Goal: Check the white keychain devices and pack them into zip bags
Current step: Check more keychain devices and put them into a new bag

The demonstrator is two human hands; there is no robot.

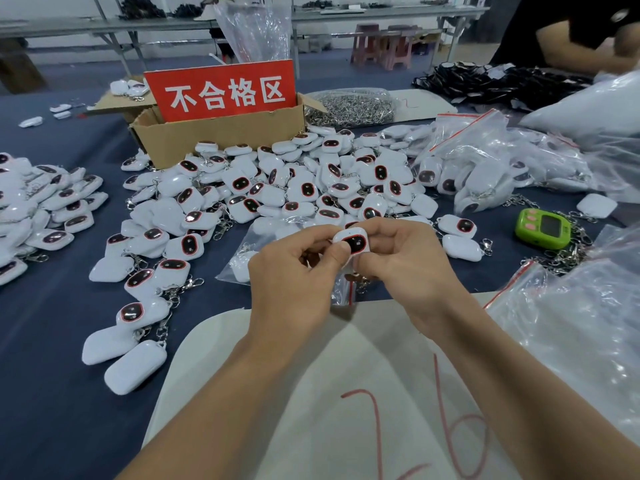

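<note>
1. My left hand (pixel 294 268) and right hand (pixel 405 261) together pinch one white keychain device (pixel 354 241) at centre frame. Its dark, red-rimmed window faces up and my left thumb lies against its near edge.
2. I judge it a light, rigid plastic shell with a glossy and probably slippery skin. The plain white sides look like the best hold, keeping fingertips off the window.
3. Just below my hands lies a small zip bag (pixel 343 294) with a red seal strip. I cannot tell whether it is open.
4. Counted: one device in hand and one bag under it. The loose heap (pixel 277 188) above my hands and a second heap (pixel 41 206) at the left edge hold too many to count.
5. Further out there is one cardboard box (pixel 214 136) carrying one red sign (pixel 221 90) at upper centre. One green timer (pixel 542 228) sits at the right. The filled bags (pixel 485 161) at upper right overlap too much to count.
</note>
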